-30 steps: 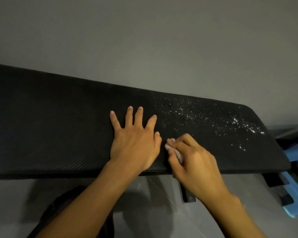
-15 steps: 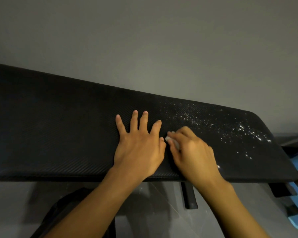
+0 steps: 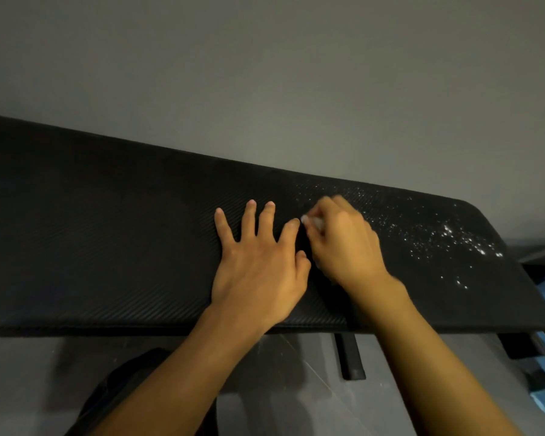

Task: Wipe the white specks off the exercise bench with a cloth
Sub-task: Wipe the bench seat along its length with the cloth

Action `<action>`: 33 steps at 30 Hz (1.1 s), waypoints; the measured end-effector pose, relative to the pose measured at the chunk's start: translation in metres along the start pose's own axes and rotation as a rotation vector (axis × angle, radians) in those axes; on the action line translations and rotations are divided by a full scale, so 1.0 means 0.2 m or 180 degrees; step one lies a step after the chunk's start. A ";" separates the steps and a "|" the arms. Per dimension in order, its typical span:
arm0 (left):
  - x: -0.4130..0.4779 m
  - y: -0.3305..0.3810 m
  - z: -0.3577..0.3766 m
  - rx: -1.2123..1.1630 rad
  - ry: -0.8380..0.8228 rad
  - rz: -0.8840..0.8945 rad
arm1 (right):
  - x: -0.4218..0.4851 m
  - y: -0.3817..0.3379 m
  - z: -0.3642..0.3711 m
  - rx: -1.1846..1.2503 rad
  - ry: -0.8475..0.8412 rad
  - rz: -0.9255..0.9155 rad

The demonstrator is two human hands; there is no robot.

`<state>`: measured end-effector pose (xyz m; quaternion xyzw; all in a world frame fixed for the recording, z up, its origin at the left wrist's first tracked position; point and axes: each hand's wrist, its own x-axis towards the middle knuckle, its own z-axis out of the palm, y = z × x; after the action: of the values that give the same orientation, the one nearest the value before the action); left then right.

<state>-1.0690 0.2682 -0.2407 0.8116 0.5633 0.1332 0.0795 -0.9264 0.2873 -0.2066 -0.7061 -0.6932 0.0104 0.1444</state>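
The right hand [image 3: 343, 243], clutching the cloth [image 3: 314, 221], has wiped toward 12 o'clock; left hand [image 3: 258, 265] splayed flat; white specks [image 3: 453, 237] linger at 3 o'clock.

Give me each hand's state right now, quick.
Left hand: open, fingers spread, flat on the bench.
Right hand: closed, gripping the white cloth.
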 end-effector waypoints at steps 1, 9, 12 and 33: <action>0.00 0.00 0.00 -0.0003 0.0008 -0.0004 | 0.08 -0.01 0.02 -0.0023 0.0069 0.0058; 0.00 0.00 0.01 -0.0030 0.0092 0.0001 | 0.03 0.00 0.01 0.0199 -0.0064 -0.0402; 0.00 0.00 0.00 -0.0035 0.0092 -0.0030 | 0.14 0.03 0.01 -0.0086 -0.0092 -0.0136; -0.02 -0.02 -0.04 -0.0058 -0.0149 0.0038 | -0.36 -0.05 0.00 -0.0420 0.0161 -0.0544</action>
<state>-1.0762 0.2650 -0.2347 0.8170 0.5552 0.1197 0.0992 -0.9397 0.2162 -0.2182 -0.6524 -0.7462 -0.0653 0.1154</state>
